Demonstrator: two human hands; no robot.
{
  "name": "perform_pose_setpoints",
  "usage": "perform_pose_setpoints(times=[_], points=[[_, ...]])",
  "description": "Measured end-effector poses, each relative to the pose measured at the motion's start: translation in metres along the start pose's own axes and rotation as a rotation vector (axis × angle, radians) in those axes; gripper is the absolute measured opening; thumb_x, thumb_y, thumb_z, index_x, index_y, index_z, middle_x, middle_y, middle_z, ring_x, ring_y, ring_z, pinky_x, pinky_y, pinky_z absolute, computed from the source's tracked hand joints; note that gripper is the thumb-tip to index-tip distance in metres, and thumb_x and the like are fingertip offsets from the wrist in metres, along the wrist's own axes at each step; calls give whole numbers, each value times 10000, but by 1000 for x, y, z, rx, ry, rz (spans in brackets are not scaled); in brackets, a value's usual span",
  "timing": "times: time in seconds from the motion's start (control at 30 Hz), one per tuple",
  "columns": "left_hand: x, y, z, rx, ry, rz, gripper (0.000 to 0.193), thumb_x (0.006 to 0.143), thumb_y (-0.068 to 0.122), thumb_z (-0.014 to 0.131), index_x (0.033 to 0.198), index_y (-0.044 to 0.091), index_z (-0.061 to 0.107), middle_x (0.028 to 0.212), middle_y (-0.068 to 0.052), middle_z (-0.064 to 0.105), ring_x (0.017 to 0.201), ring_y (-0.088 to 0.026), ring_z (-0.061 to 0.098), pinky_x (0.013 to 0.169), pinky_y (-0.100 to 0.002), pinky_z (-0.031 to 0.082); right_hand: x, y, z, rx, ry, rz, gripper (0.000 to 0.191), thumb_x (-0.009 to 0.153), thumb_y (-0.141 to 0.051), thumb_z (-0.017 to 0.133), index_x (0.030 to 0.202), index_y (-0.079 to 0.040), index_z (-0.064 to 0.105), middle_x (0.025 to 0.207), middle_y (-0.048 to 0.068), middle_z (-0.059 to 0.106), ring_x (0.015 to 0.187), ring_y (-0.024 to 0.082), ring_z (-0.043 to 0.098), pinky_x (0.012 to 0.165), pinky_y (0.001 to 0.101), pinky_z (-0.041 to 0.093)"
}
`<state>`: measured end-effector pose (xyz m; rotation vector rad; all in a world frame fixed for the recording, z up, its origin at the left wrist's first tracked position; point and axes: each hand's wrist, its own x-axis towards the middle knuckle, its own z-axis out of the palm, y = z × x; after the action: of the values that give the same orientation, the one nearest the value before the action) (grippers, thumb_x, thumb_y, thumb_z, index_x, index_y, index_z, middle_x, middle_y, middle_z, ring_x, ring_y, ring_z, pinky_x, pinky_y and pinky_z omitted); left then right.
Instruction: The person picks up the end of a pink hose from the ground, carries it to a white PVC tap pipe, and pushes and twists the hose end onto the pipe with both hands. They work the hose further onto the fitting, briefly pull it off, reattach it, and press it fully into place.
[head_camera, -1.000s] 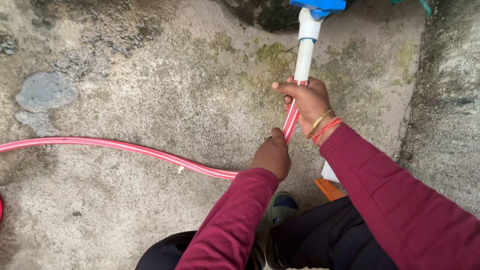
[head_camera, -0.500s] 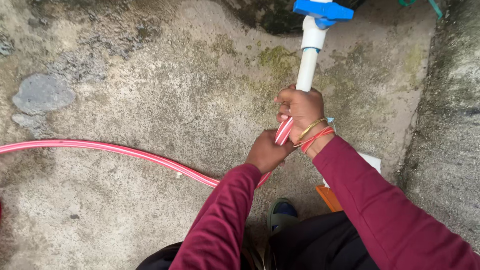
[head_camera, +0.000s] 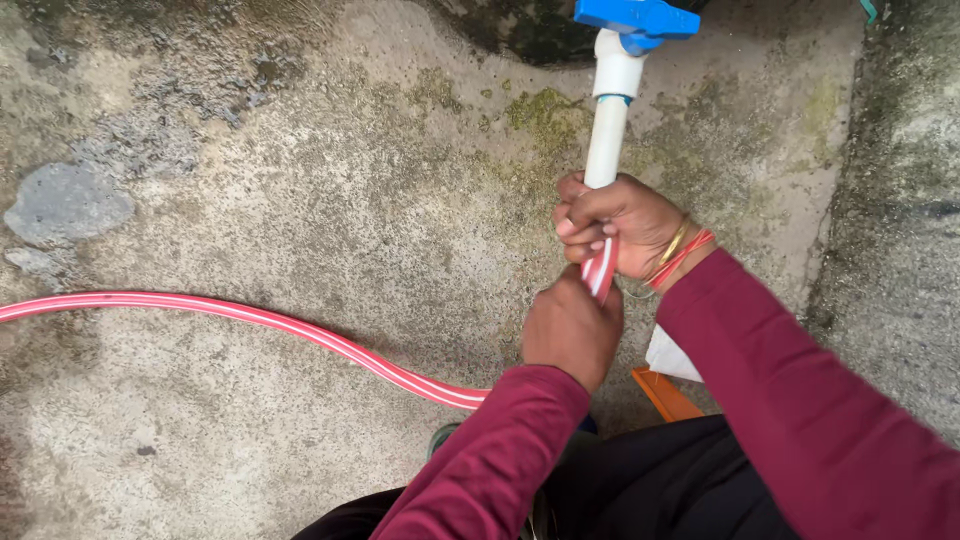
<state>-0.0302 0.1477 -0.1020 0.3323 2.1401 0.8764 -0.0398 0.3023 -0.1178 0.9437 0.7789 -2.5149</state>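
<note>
The right hand (head_camera: 620, 225) wraps its fingers tightly around the red hose (head_camera: 300, 328) where its end meets the white pipe (head_camera: 606, 140) under a blue tap (head_camera: 633, 20). Just nearer, the left hand (head_camera: 572, 328) fists the hose too — it trails left across the concrete floor (head_camera: 300, 180).

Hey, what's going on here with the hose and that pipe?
A person in maroon sleeves is working a red striped hose at the lower end of a white pipe that hangs from a blue tap. The right hand grips where the hose end meets the pipe, and the left hand holds the hose just below. The rest of the hose trails left across the mossy concrete floor. How far the hose is seated is hidden by the hand.
</note>
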Motion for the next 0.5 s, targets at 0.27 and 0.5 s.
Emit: perform_pose_setpoints(times=[0.27,0.5], points=[[16,-18,10,-118,1,-27,298,883,300,652,1040,49,685,895,-292,710,878,-482,699,797,-568,546,5,5,4,-89,202,-128,321,845,85,647,694,-120,452,581,-18,474,493,87,467,528,278,443],[14,-33,8,-93,0,-16,278,890,280,665,1050,53,683,953,-292,717,953,-477,699,823,-563,542,9,49,44,-327,796,-610,257,774,-17,802,850,-80,565,674,16,616,522,92,594,456,250,489]])
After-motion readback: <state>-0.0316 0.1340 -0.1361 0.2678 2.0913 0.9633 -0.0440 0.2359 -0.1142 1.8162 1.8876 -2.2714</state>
